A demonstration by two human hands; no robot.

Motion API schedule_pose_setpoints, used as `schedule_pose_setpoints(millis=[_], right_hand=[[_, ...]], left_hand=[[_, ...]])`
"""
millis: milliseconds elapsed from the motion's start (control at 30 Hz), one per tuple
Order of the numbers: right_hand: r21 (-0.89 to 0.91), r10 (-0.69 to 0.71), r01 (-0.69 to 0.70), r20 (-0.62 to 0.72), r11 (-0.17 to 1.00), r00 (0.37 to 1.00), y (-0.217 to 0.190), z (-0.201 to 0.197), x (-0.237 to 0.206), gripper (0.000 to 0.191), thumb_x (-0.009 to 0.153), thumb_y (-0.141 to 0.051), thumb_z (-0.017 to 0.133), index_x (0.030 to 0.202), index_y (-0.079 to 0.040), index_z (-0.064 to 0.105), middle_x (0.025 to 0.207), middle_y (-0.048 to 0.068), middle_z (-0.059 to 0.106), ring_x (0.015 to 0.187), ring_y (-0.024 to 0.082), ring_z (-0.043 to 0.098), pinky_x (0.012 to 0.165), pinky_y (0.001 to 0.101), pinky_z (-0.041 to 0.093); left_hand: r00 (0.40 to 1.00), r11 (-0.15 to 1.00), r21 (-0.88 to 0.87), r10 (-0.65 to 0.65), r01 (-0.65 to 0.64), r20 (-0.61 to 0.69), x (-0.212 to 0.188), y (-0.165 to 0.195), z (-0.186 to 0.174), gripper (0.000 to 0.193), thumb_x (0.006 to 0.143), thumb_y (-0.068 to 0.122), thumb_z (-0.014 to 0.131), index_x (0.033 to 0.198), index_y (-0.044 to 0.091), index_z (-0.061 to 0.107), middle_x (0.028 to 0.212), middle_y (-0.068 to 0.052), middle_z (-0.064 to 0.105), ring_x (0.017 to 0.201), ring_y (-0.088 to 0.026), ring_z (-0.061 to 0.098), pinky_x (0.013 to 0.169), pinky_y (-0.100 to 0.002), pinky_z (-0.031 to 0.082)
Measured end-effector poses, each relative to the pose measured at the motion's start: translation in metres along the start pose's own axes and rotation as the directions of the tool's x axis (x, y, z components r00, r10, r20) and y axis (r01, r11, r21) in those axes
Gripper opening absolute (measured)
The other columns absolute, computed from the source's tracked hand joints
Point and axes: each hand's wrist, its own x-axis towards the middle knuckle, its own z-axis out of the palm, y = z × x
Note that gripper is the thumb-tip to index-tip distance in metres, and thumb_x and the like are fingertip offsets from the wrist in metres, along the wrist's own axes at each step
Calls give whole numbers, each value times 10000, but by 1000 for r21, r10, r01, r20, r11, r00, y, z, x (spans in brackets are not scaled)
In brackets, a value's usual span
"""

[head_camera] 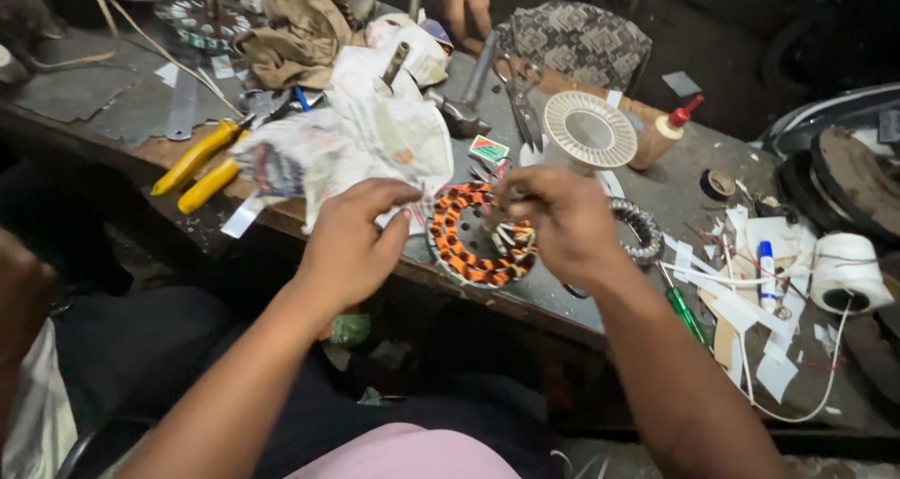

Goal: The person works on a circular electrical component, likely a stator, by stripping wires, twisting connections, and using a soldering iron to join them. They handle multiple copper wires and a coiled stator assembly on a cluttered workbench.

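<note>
A round motor stator (473, 240) with orange copper coils lies tilted at the near edge of the workbench (553, 296). My right hand (561, 224) rests on its right side, fingers closed around pale wire ends at its rim. My left hand (354, 243) is just left of the stator, thumb and fingers pinched on the edge of crumpled printed paper (361, 137) that touches the stator's left rim.
Yellow-handled pliers (199, 165), a hammer (464, 109), scissors (518, 90), a white ribbed disc (591, 127), a glue bottle (664, 132), a green screwdriver (687, 315) and a white thread spool (848, 271) crowd the bench. Another person's hand (464, 1) rests at the far side.
</note>
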Motion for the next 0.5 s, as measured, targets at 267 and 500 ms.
schedule_pose_setpoints(millis=[267,500], right_hand=[[-322,-234,193,-95,927,968,14,19,-5,240,883,106,676,1099,3,693,996,119,753,905,179,751,822,302,598],[-255,24,-114,-332,960,943,11,20,-47,252,860,-73,780,1102,-59,711,992,93,759,870,170,755,790,303,594]], left_hand=[[937,939,64,341,-337,-80,0,22,17,338,841,111,747,1174,61,715,1122,-136,707,1086,-350,633,972,-431,486],[875,876,138,476,-463,-86,6,39,31,253,893,168,791,1143,150,756,1083,-24,759,1055,-227,698,889,-397,465]])
